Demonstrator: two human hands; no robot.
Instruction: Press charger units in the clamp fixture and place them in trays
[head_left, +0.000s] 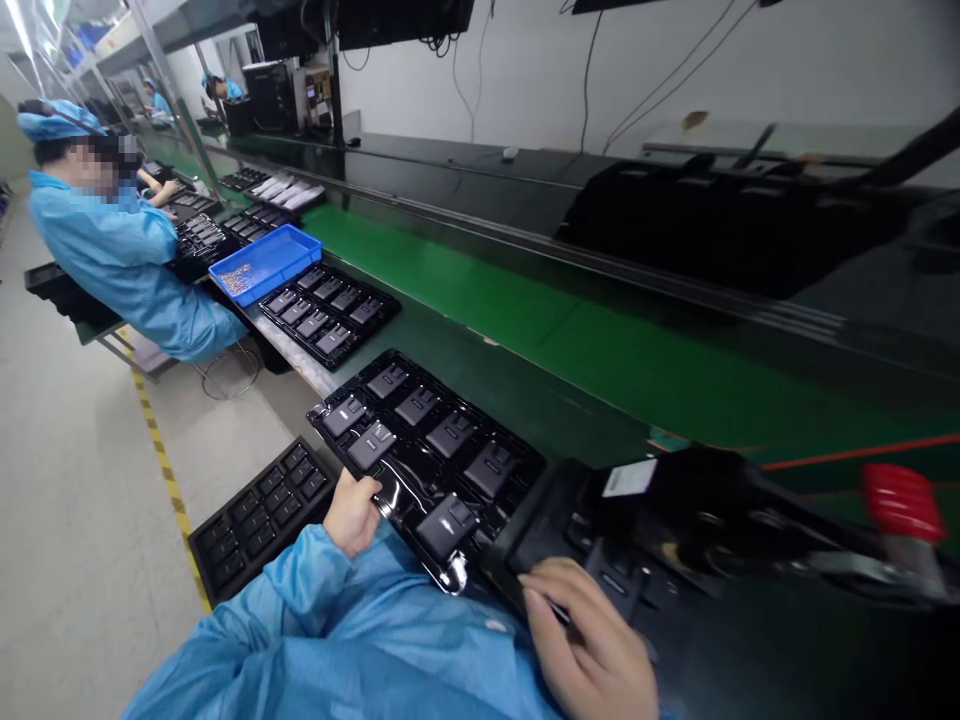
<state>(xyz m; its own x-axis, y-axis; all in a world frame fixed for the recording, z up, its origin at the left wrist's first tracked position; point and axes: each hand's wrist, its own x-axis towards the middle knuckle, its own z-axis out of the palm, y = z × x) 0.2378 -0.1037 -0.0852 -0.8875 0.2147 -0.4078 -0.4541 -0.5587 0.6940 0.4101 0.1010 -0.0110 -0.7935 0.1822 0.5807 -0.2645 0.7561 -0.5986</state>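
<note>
Blue coat point(420, 650) cloth lies nearest in the head view. The left hand point(352, 513) pinches the near edge of a black tray point(405, 483) between thumb and fingers; the right hand point(592, 640) is half curled at a dark fixture point(525, 540), any hold uncertain. The tray's long axis slants from far left to near right, leftward of the right hand. Its near side apparently overhangs the green bench point(577, 425), along which a co-worker point(112, 240) sits, at left.
</note>
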